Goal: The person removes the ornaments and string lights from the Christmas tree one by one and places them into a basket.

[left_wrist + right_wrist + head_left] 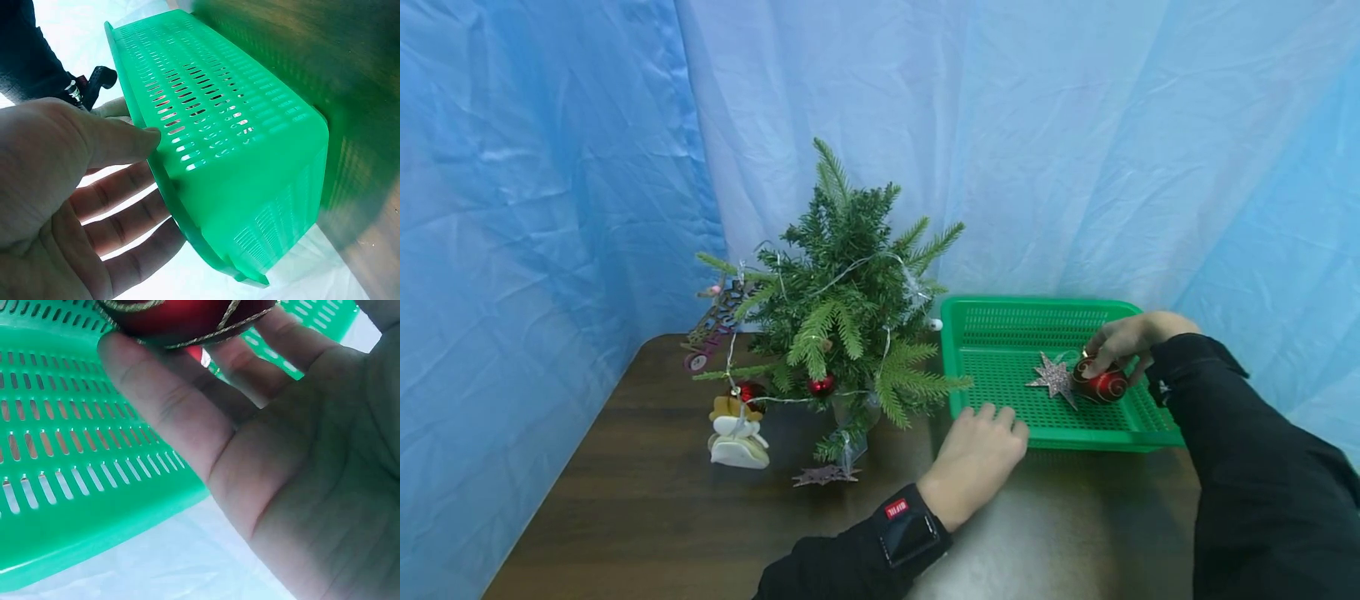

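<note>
Inside a green plastic basket (951, 358), my right hand (1131, 333) holds a red Christmas ball (1108, 387) with gold glitter swirls. The right wrist view shows thumb and fingers around the lower part of that ball (194, 319). Beside the ball, a glittery star ornament (1052, 379) lies on the basket floor. My left hand (976, 457) grips the basket's near left corner. In the left wrist view the thumb is on the outer side of the basket wall (269, 144), and the other fingers reach behind the rim.
Left of the basket stands a small artificial Christmas tree (850, 292), its branches close to the rim. It carries a string of lights, red balls (822, 385), a cream-coloured figure (737, 442) and another star (826, 476). Blue fabric (1060, 150) hangs behind the brown table (625, 500).
</note>
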The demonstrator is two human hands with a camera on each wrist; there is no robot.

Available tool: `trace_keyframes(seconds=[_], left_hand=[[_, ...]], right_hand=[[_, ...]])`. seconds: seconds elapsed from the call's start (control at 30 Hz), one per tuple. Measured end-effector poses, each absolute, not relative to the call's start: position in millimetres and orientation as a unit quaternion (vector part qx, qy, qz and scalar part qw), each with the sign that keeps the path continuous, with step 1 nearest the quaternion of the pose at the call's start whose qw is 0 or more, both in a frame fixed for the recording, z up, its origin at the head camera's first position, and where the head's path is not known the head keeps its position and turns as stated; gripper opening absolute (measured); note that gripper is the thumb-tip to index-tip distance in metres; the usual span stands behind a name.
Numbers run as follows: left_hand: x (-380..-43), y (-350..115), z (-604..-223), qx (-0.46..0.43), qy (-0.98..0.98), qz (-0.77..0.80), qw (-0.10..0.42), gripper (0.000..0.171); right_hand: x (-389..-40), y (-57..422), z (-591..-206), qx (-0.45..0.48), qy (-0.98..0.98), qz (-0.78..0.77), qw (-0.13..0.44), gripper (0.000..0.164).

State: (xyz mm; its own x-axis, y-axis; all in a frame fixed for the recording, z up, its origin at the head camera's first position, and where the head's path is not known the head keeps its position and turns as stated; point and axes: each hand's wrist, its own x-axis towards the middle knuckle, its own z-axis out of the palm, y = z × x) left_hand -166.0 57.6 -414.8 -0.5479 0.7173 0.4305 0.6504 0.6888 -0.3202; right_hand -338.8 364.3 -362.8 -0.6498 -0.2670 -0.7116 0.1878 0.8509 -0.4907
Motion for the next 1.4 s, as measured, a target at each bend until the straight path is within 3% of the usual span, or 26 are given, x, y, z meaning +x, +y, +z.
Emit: trace_keyframes(seconds=[1.4], left_hand=[[-167.9, 58.5, -417.5, -0.389, -0.879, 0.055, 0.271, 0.011]], right_hand=[[-335.4, 369.8, -366.4, -0.083, 0.894, -0.136, 0.419, 0.085]])
